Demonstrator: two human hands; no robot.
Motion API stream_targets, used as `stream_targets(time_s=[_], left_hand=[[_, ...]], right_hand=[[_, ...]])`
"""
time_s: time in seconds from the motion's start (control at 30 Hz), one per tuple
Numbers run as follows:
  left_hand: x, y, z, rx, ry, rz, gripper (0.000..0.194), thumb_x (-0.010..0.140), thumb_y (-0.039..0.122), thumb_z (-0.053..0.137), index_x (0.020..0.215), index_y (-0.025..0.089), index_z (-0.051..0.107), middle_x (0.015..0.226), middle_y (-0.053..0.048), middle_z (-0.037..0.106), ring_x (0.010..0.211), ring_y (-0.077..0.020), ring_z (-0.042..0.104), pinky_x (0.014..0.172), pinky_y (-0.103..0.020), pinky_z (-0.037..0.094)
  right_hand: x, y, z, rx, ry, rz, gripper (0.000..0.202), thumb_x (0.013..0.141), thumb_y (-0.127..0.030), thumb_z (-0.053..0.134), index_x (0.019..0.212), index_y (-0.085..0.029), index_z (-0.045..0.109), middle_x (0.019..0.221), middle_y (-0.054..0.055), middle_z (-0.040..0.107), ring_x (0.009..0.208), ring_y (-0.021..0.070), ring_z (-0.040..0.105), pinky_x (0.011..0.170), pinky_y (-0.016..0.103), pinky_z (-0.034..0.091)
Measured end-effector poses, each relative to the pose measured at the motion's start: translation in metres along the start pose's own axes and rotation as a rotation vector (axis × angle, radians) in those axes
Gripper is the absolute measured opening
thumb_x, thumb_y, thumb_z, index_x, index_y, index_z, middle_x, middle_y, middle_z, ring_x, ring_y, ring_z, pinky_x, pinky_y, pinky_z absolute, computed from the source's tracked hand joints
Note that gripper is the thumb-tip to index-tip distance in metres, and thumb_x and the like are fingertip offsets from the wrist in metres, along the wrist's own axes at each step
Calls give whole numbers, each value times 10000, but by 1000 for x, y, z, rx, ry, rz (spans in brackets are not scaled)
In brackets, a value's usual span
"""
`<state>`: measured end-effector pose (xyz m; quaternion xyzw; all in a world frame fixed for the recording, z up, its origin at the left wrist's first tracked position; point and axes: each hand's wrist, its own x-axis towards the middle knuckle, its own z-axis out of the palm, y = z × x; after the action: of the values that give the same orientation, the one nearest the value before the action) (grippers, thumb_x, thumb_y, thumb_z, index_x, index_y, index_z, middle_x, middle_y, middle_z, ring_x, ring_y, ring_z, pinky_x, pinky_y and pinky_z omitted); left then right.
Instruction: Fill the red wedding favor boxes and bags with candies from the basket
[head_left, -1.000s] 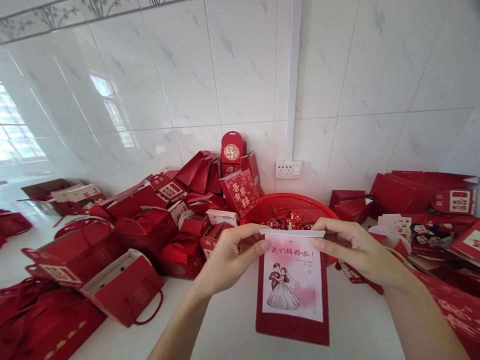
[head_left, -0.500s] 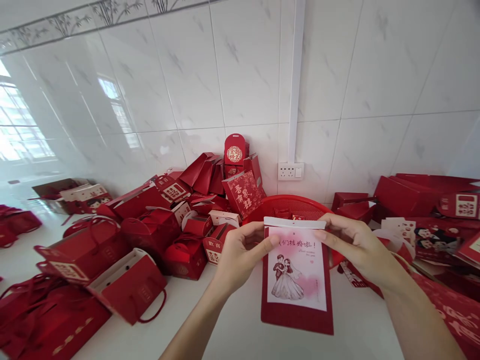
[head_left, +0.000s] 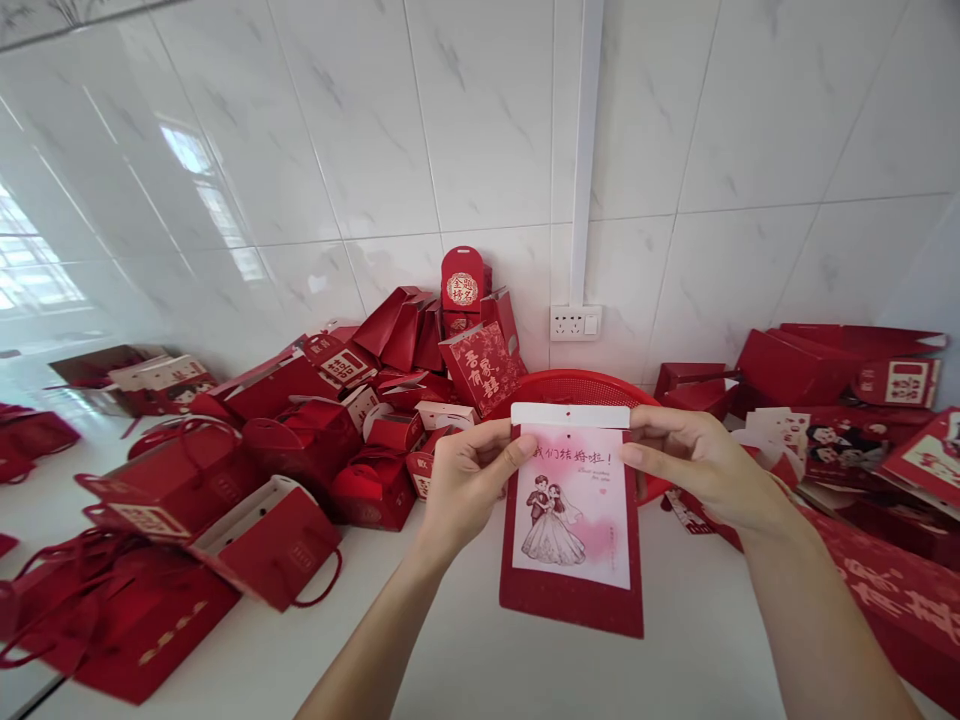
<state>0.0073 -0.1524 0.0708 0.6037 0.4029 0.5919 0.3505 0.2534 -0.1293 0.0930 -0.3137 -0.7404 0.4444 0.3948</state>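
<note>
A flat red card or bag (head_left: 571, 603) with a white top strip hangs upright between my hands over the white table. A pink printed sheet (head_left: 570, 510) with a drawn wedding couple lies against its front. My left hand (head_left: 474, 480) pinches the upper left edge, thumb in front and fingers behind. At the upper right edge my right hand (head_left: 686, 462) holds it the same way, its thumb on the sheet's corner. A small hole shows in the strip, another in the sheet just below.
Red gift boxes (head_left: 292, 440) and handled bags (head_left: 142, 610) crowd the table's left side. A red plastic basket (head_left: 592, 385) stands behind the held piece. More red boxes (head_left: 795, 375) are piled at right. A socket (head_left: 576, 322) is on the tiled wall.
The view has tipped downward and shifted slightly. The white strip now faces the camera more fully, and its hole shows clearly. Both hands keep their hold.
</note>
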Motion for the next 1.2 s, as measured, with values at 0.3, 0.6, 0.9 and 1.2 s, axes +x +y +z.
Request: stream_targets(time_s=[0.3,0.6,0.9,1.2], left_hand=[[-5,6,6,-37,1,38,266,837,423,769,881,161,787,745,-35,737,685,-169,673,619,-257,546],[-12,7,18,-146,51,16,338,729,292,875,1013,150,761,974,-79,811,862,-221,770,760,-278,634],[-10,5,15,-223,52,78,255,750,259,866,981,169,803,912,-53,817,792,-181,771,689,-201,622],[-11,6,16,-242,50,87,246,796,255,832,1026,174,805,893,-58,818,744,-165,763,658,-207,626]], right_hand=[[-3,-1,6,60,82,-35,269,826,-443,799,824,-198,687,717,-11,675,537,109,615,541,245,520],[0,-7,14,-10,207,-79,341,803,-487,807,718,-203,638,595,-36,580,465,107,577,473,241,461],[0,-7,18,53,215,-102,352,770,-462,846,677,-198,632,570,-44,573,437,96,578,453,222,456],[0,-8,19,85,216,-103,357,742,-468,868,681,-192,649,588,-34,594,419,97,579,424,219,452]])
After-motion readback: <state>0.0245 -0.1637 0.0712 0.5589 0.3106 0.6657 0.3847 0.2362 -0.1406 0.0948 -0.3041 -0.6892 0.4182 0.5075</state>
